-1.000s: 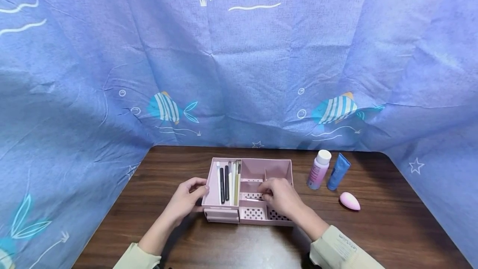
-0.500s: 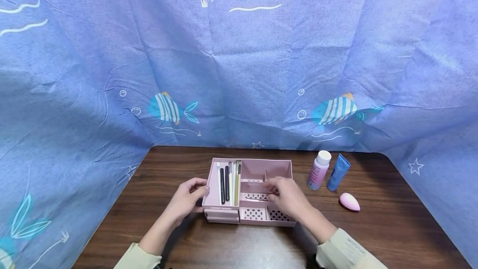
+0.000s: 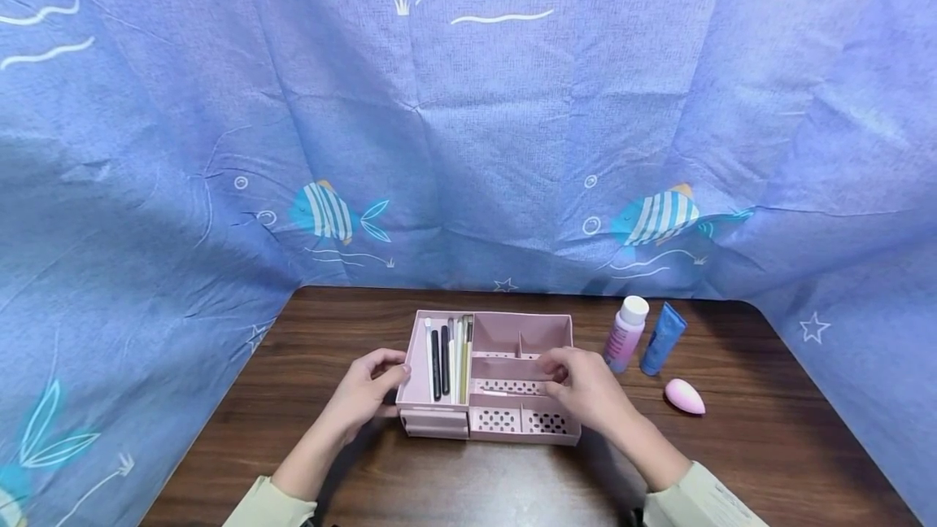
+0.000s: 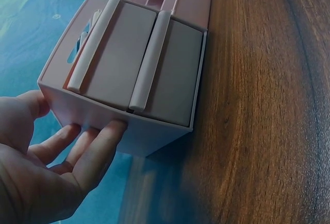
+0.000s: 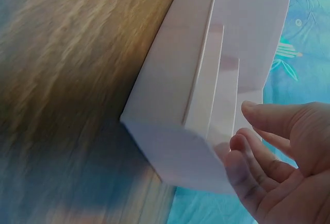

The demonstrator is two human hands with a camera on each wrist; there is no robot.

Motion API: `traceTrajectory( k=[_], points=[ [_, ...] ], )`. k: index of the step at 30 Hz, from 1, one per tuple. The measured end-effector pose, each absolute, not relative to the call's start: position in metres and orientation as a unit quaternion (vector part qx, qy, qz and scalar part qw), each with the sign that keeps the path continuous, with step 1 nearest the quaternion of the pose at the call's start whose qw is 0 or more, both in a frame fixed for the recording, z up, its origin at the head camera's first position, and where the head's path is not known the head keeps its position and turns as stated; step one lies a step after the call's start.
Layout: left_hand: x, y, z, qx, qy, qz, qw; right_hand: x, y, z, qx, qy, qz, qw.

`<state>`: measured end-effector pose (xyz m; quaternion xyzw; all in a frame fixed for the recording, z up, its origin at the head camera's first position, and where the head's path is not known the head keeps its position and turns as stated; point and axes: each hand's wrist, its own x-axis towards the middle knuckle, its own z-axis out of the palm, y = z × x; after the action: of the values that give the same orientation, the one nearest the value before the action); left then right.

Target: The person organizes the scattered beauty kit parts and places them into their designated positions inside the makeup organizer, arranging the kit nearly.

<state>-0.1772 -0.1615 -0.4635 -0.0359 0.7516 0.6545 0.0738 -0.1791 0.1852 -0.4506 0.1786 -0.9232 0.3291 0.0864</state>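
A pink desktop organizer (image 3: 505, 436) stands in the middle of the table. Its left section holds several slim sticks and pens, among them a black pen (image 3: 445, 360) and a yellowish stick (image 3: 465, 360). Low in the middle compartment lies a thin pale stick (image 3: 494, 393). My left hand (image 3: 366, 385) touches the organizer's left side; in the left wrist view its fingertips rest against the wall beside two drawers (image 4: 116, 54). Over the organizer's right end is my right hand (image 3: 581, 385), its fingers loosely bent with nothing between them.
Right of the organizer stand a pink bottle (image 3: 623, 344) with a white cap and a blue tube (image 3: 663, 340). A pink makeup sponge (image 3: 685, 396) lies nearer on the wooden table (image 3: 351, 307). Blue fish-print fabric (image 3: 483, 145) hangs behind and at both sides.
My right hand has moved right, from the middle of the organizer to its right end, uncovering more of the compartments. The left hand has stayed at the left side.
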Motion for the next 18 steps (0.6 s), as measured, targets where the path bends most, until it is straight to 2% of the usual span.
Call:
traceTrajectory(
  k=[18],
  points=[
    [-0.178,-0.163,-0.464,-0.037,0.743,0.663,0.082,-0.16,0.24,-0.452,0.108,-0.923,0.358,0.089]
  ],
)
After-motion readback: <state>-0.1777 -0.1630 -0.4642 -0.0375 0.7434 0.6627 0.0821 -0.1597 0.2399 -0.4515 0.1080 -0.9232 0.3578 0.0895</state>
